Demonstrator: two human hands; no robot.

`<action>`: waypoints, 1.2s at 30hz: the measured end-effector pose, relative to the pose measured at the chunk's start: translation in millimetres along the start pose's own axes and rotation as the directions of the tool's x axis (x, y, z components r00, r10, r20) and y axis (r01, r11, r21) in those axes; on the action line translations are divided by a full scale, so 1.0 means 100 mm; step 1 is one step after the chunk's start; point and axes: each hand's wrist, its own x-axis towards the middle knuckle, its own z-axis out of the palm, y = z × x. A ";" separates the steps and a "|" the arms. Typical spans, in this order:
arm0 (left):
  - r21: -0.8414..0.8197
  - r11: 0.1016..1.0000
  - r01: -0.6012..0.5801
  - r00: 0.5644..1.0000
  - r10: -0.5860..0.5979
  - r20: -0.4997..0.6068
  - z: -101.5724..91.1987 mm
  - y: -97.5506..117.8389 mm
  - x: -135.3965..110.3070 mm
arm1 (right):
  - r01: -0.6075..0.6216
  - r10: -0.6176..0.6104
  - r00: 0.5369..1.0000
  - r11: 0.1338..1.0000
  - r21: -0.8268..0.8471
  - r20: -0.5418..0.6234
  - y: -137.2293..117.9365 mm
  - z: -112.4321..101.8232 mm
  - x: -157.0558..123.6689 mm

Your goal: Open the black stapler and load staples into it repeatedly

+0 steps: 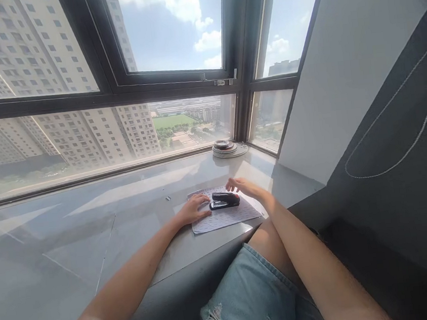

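A glossy, pale window sill (133, 196) catches hard sunlight beneath dark window frames (77, 101), with high-rise towers (41, 40) outside and a beaded cord (390, 174) looping against the shaded wall at right. A stack of round dishes (224, 150) sits in the sill's back corner, where the panes meet; small bits (167, 198), too tiny to identify, lie left of a printed paper (229, 220) near the sill's front edge. The left hand (192, 211) covers part of the paper's left edge, the right hand (247, 186) its far right corner. Between them, a black stapler (224, 200) rests on the paper, silver end just beside the left fingers, red-marked end near the right hand. Both hands are loose, fingers parted, grasping nothing.
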 end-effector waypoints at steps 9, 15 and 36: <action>0.046 0.998 0.045 0.999 -0.043 -0.028 0.01 0.04 0.00 | -0.340 0.247 0.934 0.836 -0.430 -0.258 0.08 0.05 0.02; 0.113 0.992 0.060 0.998 -0.057 -0.028 0.02 0.09 -0.01 | -0.245 0.228 0.969 0.858 -0.452 -0.093 -0.04 0.10 0.00; 0.101 0.991 0.089 0.996 -0.090 0.001 -0.01 0.16 -0.02 | -0.351 0.245 0.933 0.777 -0.522 -0.262 -0.03 0.15 0.06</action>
